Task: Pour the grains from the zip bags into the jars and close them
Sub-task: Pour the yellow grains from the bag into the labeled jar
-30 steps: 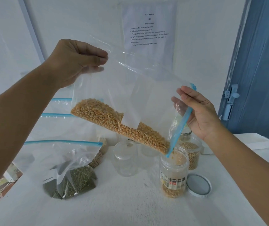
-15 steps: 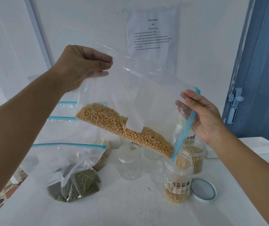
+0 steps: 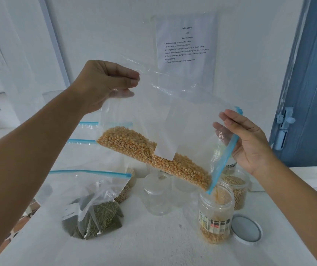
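In the head view, the left hand (image 3: 104, 85) pinches the closed bottom corner of a clear zip bag (image 3: 173, 112) between thumb and curled fingers and holds it high. The right hand (image 3: 250, 143) holds the blue zip edge (image 3: 224, 160) of the same bag, the thumb in front and the fingers (image 3: 219, 131) showing through the plastic behind. The bag is tilted down to the right, and the yellow corn grains (image 3: 150, 150) lie along its lower side. The low corner of the zip edge is just above the mouth of an open jar (image 3: 216, 215) on the white bench (image 3: 153, 246); this jar is partly filled with the same grains. Its white lid (image 3: 246, 230) lies flat on the bench just right of it.

Behind this jar, a second jar (image 3: 234, 191) with pale grains is partly hidden by the bag. Near the middle, an empty clear jar (image 3: 154, 196) stands behind the bag. At the near left lies a zip bag with green grains (image 3: 98, 217); more bags with blue zips (image 3: 80, 141) stand farther left. A printed sheet (image 3: 186, 45) hangs on the far wall, and a blue door (image 3: 311, 93) is on the right.
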`<action>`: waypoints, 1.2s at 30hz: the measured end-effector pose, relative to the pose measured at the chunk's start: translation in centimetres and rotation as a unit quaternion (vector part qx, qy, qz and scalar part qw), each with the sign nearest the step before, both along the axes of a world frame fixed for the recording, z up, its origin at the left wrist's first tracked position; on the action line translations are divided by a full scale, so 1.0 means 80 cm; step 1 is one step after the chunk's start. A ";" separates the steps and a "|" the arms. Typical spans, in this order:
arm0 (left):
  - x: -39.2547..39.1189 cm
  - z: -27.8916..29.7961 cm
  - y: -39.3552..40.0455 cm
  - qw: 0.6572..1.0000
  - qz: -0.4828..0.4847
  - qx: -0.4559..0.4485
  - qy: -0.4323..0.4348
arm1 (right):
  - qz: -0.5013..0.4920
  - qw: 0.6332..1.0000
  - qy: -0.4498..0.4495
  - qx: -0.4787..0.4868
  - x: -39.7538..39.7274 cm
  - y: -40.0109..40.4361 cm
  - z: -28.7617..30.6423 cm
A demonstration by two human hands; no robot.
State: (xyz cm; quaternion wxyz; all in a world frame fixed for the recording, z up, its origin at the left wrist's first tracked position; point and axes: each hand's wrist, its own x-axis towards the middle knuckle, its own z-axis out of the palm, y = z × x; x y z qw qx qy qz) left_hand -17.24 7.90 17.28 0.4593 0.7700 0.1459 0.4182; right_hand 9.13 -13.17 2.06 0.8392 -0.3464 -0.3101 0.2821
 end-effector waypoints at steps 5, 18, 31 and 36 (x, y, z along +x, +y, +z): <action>-0.001 -0.002 0.002 1.000 -0.005 -0.007 0.004 | 0.004 1.000 0.006 0.004 0.000 0.001 -0.001; -0.001 -0.003 0.005 1.000 0.002 -0.005 0.015 | 0.000 1.000 0.003 0.001 0.000 -0.001 0.002; -0.004 0.001 -0.003 0.999 -0.004 0.000 0.037 | 0.000 1.000 0.000 0.003 0.003 -0.002 -0.001; -0.005 0.000 -0.004 0.999 -0.008 0.008 0.051 | -0.001 1.000 -0.001 0.002 0.004 -0.004 -0.002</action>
